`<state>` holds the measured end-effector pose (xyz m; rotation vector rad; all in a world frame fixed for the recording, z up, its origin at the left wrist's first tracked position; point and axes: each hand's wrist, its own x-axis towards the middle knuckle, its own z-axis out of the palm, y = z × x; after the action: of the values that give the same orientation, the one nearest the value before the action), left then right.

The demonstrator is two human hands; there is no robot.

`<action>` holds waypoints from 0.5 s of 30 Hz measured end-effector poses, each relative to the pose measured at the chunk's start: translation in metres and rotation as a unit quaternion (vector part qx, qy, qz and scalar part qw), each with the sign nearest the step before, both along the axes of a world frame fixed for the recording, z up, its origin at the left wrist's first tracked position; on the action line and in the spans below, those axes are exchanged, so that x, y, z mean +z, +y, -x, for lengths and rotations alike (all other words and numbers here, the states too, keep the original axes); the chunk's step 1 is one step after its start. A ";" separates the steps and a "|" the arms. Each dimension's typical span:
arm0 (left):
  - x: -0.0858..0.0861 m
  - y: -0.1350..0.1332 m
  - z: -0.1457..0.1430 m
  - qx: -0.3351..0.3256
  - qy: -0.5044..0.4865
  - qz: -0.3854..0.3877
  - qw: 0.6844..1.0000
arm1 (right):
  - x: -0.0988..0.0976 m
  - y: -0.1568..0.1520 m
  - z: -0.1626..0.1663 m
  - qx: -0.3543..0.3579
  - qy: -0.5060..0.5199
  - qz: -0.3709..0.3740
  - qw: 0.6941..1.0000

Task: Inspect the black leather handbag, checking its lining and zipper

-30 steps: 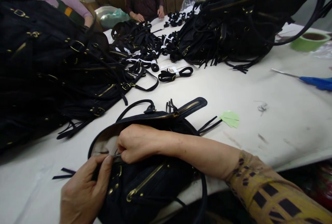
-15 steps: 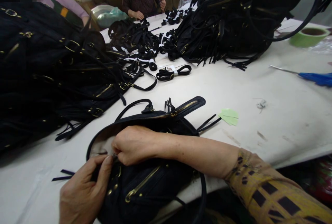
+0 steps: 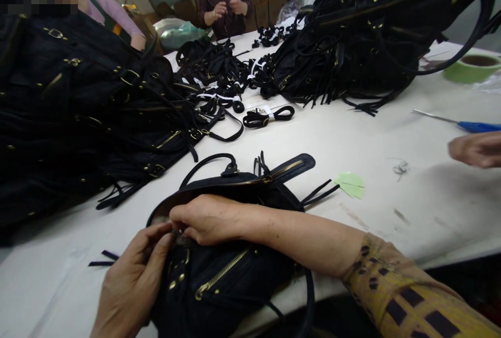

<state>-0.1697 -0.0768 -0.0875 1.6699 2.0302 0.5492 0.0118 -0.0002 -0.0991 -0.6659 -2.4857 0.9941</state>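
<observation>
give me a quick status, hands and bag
Left hand and right hand both pinching at the rim of the black bag. Bag lies open on the table. Another person's hand at the right edge, apart.

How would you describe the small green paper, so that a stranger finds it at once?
Start at the black handbag under both hands on the white table. Look just right of its zipper end: the green paper lies flat there, the only pale green scrap among black straps.

Handbag (image 3: 235, 280) is matt black suede-like cloth with brass-toned metal zippers (image 3: 219, 275) and studs. Surface (image 3: 391, 134) is smooth white, scuffed and matt. Paper tags (image 3: 350, 184) are pale green; tape roll (image 3: 472, 67) is green, slightly glossy.
</observation>
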 end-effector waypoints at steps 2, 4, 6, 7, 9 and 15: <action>0.000 0.002 0.001 0.000 -0.031 0.001 1.000 | 0.000 0.001 -0.001 0.004 0.006 0.010 1.000; 0.001 0.003 0.000 -0.012 -0.048 -0.011 0.999 | 0.000 0.002 -0.001 0.005 0.012 0.015 1.000; 0.002 0.005 -0.003 -0.018 -0.034 -0.028 0.999 | -0.001 0.002 -0.001 0.005 0.015 0.015 1.000; 0.003 0.005 -0.004 -0.017 -0.022 -0.040 0.999 | -0.001 0.002 -0.001 0.005 0.017 0.015 1.000; 0.004 0.006 -0.007 -0.020 0.003 -0.057 0.998 | -0.002 0.002 0.000 0.004 0.018 0.014 1.000; 0.010 0.008 -0.003 -0.080 0.036 -0.049 0.995 | 0.002 0.008 -0.005 0.000 -0.016 -0.019 1.000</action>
<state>-0.1671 -0.0688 -0.0778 1.9157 1.9226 0.5473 0.0172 0.0075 -0.0975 -0.6742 -2.5256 0.9410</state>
